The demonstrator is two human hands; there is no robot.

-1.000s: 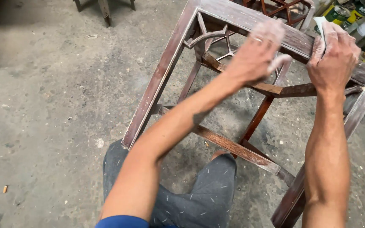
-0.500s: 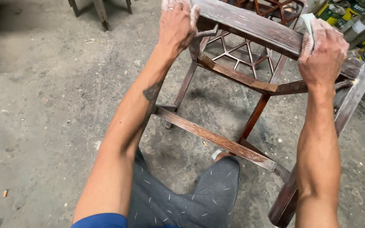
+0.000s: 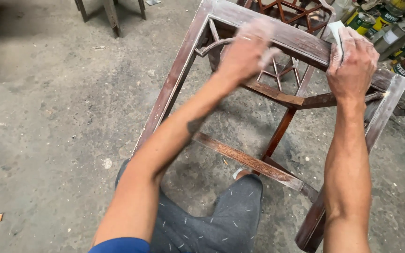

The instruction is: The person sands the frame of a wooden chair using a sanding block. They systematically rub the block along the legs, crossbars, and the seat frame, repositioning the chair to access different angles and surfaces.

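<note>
The wooden frame point(image 3: 183, 70) stands on the concrete floor point(image 3: 52, 122) before my knees, its far rail running left to right under both hands: my right hand point(image 3: 352, 61) clamps sandpaper point(image 3: 337, 29) there, my left hand point(image 3: 244, 54) presses flat, blurred.

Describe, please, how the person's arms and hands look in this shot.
Both forearms are bare. The left hand and right hand are coated in pale dust. A blue sleeve edge shows at the left upper arm. No gloves or watch visible.
</note>
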